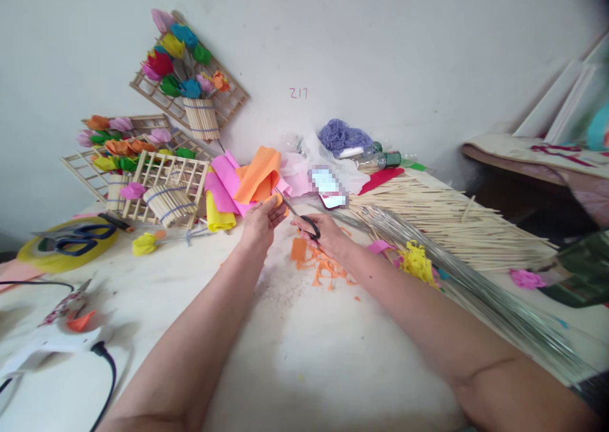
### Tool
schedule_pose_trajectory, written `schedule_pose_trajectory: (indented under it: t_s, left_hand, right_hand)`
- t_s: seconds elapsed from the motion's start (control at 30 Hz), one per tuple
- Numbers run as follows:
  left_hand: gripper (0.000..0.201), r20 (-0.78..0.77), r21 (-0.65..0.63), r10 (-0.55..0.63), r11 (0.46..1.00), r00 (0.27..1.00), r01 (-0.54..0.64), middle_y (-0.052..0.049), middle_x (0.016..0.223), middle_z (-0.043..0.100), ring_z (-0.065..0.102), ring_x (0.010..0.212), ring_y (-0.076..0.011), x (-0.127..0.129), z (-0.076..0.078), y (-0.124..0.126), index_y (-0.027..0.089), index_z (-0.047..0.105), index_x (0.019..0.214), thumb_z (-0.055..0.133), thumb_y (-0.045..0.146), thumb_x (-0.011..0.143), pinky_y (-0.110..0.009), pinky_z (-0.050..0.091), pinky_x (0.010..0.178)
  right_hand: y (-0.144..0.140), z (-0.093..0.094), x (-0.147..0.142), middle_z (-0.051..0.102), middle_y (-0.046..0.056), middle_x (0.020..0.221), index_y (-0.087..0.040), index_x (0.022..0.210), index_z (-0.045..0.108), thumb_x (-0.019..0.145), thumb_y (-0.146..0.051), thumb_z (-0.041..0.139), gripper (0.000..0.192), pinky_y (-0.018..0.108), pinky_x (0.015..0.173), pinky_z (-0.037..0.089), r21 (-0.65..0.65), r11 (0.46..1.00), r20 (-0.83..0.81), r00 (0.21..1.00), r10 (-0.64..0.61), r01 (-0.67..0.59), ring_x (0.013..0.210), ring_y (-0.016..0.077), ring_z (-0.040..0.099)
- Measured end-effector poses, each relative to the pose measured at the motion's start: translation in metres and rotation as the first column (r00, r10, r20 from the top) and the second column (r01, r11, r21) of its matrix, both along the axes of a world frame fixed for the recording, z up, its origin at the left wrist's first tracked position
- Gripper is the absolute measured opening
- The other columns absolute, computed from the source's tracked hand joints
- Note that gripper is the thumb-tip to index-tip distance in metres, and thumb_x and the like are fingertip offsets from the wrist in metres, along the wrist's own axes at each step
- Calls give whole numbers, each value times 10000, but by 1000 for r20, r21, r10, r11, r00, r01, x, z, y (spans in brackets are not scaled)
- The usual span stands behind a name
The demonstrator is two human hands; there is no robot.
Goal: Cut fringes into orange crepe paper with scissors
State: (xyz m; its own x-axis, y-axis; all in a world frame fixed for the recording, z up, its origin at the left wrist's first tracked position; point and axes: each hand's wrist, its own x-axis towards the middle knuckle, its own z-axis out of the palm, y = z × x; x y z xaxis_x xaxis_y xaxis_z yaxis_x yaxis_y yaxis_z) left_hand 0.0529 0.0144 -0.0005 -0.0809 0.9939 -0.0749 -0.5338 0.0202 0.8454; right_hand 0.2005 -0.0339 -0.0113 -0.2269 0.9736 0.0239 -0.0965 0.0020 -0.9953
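Observation:
Between the thumb and fingers of my left hand [261, 224] is a small piece of orange crepe paper [280, 200], partly hidden by the fingers. My right hand [324, 234] is closed round the black handles of a pair of scissors [310, 226]. Their blades point up and left and meet the orange piece at my left fingertips. Orange paper scraps [328, 270] lie on the table under my right wrist. Just behind my hands, a roll of orange crepe paper [261, 175] rests on pink crepe paper [222, 181] and a yellow roll [219, 215].
Bamboo sticks [447, 219] and a bundle of metal wires [457, 273] spread to the right. A phone [328, 188] lies behind my hands. Lattice frames with paper flowers [174, 70] stand back left. Blue-handled scissors [80, 238], yellow tape and a white power strip [57, 343] sit left.

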Motion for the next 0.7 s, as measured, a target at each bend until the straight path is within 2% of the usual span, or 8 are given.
schedule_pose_trajectory:
  t_s: [0.53, 0.7]
  left_hand:
    - [158, -31, 27, -37, 999, 999, 38, -40, 688, 716, 694, 636, -151, 1, -2, -1, 147, 682, 761, 794, 218, 675, -291, 573, 727]
    - [176, -41, 16, -40, 999, 998, 41, -44, 677, 713, 699, 633, -160, 3, -3, -2, 144, 681, 763, 807, 225, 671, -294, 574, 720]
  right_hand:
    - [1, 0, 1, 481, -46, 519, -168, 699, 612, 701, -432, 717, 284, 215, 378, 219, -24, 1000, -83, 996, 17, -19, 383, 53, 359]
    - [4, -2, 2, 486, -46, 520, -170, 722, 622, 707, -427, 722, 276, 216, 377, 212, -31, 999, -92, 996, 18, -21, 382, 53, 360]
